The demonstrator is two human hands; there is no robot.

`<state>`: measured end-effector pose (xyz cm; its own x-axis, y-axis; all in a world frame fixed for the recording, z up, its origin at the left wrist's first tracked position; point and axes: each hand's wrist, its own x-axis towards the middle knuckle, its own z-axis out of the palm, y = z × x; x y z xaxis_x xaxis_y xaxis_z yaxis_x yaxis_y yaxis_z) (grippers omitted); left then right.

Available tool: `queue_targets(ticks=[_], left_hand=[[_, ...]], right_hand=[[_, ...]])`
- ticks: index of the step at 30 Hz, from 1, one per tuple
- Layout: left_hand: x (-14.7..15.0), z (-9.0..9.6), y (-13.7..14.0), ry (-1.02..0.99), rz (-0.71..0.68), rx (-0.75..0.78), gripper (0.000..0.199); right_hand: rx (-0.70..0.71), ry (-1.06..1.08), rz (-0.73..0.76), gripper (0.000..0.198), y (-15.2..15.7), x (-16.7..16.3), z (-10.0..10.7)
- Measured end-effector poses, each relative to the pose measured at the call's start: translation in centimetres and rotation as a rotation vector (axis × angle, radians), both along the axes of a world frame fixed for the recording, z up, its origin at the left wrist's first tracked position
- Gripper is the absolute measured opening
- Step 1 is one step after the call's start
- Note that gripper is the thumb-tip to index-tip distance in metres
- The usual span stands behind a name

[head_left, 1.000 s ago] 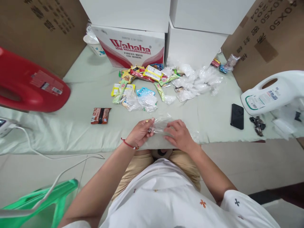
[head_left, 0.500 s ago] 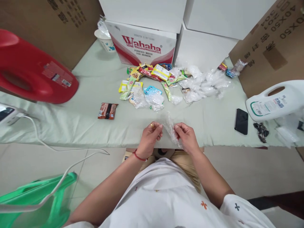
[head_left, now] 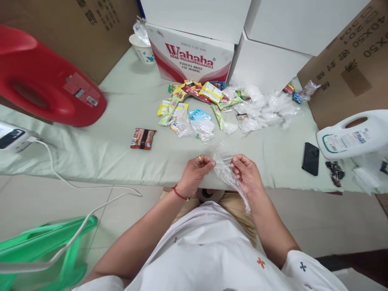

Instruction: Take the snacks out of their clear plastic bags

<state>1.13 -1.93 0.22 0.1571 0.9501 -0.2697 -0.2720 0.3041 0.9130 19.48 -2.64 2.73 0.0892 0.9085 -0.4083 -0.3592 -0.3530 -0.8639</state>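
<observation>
Clear film (head_left: pixel 228 176) is stretching between left hand (head_left: pixel 195 173), nine o'clock, and right hand (head_left: pixel 249 175), three — both grips seemingly pinching it.

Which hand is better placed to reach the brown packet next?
Likely the left hand: it is nearer the brown packet; the right hand is farther away. Both pinch the clear plastic.

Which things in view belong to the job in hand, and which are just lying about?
In use: clear plastic, pinched by left hand and right hand.

Lying about: phone, red jug, white jug, paper cup.
</observation>
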Motion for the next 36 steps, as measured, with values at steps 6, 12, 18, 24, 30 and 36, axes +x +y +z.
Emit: queue_targets(ticks=[6,12,18,24,30,36], left_hand=[[0.2,0.5,-0.3,0.111,0.176,-0.001,0.046],[3.5,1.4,-1.4,0.047,-0.094,-0.092,0.052],[5.7,1.1,-1.5,-0.019,0.020,0.035,0.046],[4.2,0.6,-1.0,0.003,0.125,0.016,0.049],[1.2,0.8,0.1,-0.109,0.088,-0.029,0.048],[-1.4,1.3,0.8,-0.160,0.049,-0.057,0.049]], right_hand=[[0.093,-0.095,-0.057,0.041,-0.4,0.2,-0.1],[0.248,-0.257,0.017,0.030,-1.9,-1.1,-0.6],[0.250,-0.153,-0.045,0.030,-2.3,-0.8,-1.1],[0.235,-0.055,-0.215,0.036,-1.3,2.0,-0.1],[0.186,0.002,-0.241,0.035,-0.9,5.3,0.7],[0.158,0.041,-0.226,0.034,-0.7,7.5,0.4]])
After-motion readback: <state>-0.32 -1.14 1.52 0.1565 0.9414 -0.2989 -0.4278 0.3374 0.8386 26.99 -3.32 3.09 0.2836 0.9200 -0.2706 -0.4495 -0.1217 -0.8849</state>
